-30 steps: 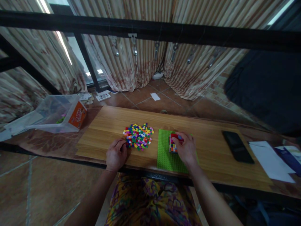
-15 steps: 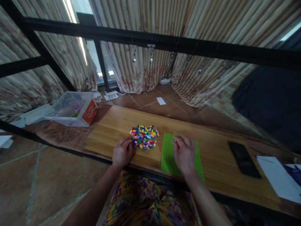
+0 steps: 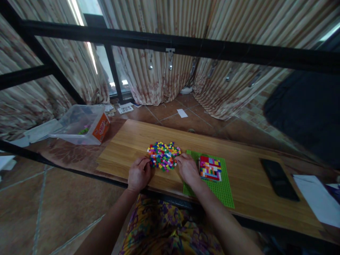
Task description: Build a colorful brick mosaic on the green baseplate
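Observation:
A loose pile of small multicoloured toy bricks [image 3: 164, 156] lies on the wooden board. At its left edge my left hand [image 3: 139, 173] rests with the fingers curled and pinched together; what is between them is too small to make out. My right hand [image 3: 188, 168] reaches to the pile's right edge, its thumb and fingers closed at the bricks, and I cannot see what they grip. Under the right wrist lies a green studded baseplate [image 3: 227, 187]. A rectangular block of built-up coloured bricks [image 3: 210, 168] sits on this plate, just right of the right hand.
The wooden board [image 3: 249, 173] carries a black phone [image 3: 278, 179] at the right, with white paper [image 3: 317, 200] beyond it. On the left stands a clear plastic box [image 3: 77, 124] with an orange label and a few pieces inside. A black metal bar [image 3: 186, 44] crosses ahead of the curtains.
My right hand has moved left from over the baseplate to the pile's right edge, uncovering the built-up brick block. My left hand has stayed beside the pile.

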The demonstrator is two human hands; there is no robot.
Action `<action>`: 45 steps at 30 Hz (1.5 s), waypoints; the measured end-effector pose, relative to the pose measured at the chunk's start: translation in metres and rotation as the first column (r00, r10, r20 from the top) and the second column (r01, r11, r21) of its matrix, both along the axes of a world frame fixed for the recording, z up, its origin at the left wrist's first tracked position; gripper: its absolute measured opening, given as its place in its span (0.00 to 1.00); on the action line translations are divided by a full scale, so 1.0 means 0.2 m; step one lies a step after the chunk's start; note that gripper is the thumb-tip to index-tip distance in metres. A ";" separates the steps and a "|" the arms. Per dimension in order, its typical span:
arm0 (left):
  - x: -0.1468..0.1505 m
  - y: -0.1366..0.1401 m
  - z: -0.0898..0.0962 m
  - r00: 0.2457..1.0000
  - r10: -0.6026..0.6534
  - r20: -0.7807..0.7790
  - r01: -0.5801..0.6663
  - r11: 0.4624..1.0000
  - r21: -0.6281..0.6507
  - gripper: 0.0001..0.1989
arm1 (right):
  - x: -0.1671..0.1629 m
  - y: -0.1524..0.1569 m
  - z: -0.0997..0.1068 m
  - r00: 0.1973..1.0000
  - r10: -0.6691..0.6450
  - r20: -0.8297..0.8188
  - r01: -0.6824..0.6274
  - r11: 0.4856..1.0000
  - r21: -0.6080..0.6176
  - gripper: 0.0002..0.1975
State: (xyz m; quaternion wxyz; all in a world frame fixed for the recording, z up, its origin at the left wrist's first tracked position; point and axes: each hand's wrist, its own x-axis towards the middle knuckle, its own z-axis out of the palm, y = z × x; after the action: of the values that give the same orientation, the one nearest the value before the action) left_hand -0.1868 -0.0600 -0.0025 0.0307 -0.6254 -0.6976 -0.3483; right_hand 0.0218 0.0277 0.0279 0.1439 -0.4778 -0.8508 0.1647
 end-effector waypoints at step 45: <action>-0.02 0.00 -0.01 1.000 -0.007 -0.007 0.007 1.000 -0.017 0.09 | 0.43 -0.08 0.16 0.986 -0.166 0.008 0.163 0.977 0.135 0.18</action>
State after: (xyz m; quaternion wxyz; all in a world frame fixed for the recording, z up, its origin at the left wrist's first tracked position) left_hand -0.1901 -0.0598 -0.0040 0.0263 -0.6294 -0.6982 -0.3402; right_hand 0.1087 0.0113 0.0607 0.1805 -0.5373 -0.8189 0.0903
